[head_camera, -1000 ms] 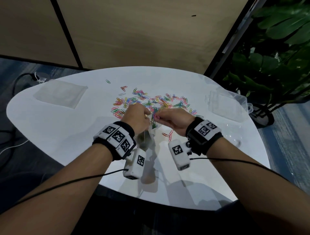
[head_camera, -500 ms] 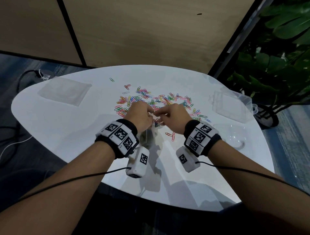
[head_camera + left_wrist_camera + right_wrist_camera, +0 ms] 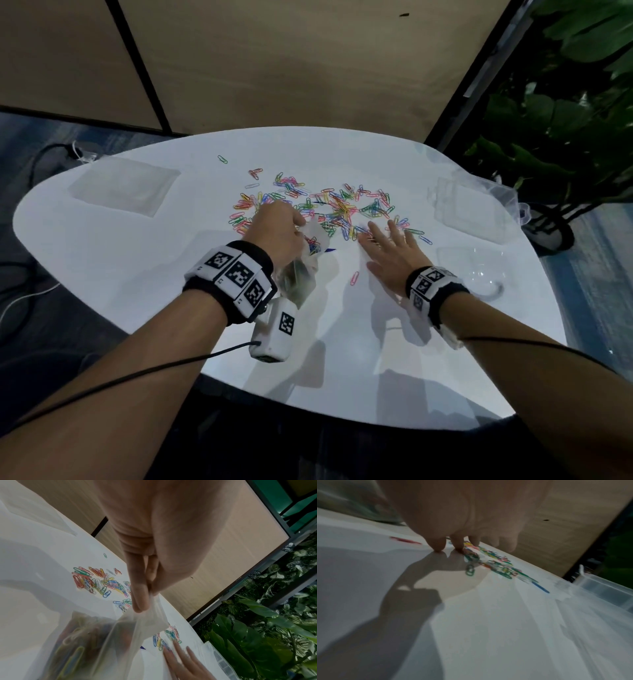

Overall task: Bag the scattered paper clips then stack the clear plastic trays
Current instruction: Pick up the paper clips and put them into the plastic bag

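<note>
Head view. Left hand (image 3: 279, 233) pinches the mouth of a clear bag (image 3: 301, 270), which hangs below the wrist with paper clips already inside. Right hand (image 3: 390, 251) lies flat, fingers spread and straight, holding nothing, fingertips at the 6 o'clock rim of the scattered paper clips (image 3: 329, 209). Half a second ago that hand was closed at the bag mouth beside the left; it has since left the bag and gone out to the pile. Judgement: one load delivered, the next sweep starting. Most clips still loose on the white surface (image 3: 137, 274), one pink stray (image 3: 355, 278) nearer the body. Clear plastic trays (image 3: 469, 209) sit apart at 3 o'clock, unstacked; a flat clear sheet (image 3: 125, 186) at 10 o'clock.

Left wrist view. Thumb and fingers (image 3: 139, 599) nip the bag's edge; coloured clips show through the film (image 3: 73, 646) at 7 o'clock. The right hand's fingers (image 3: 181, 655) press near clips at 5 o'clock.

Right wrist view. Blurred by motion. Fingertips (image 3: 436, 546) touch the surface just beside the clip heap (image 3: 488, 559); a tray wall (image 3: 604, 588) at 3 o'clock. Bagging far from done; stacking not begun.
</note>
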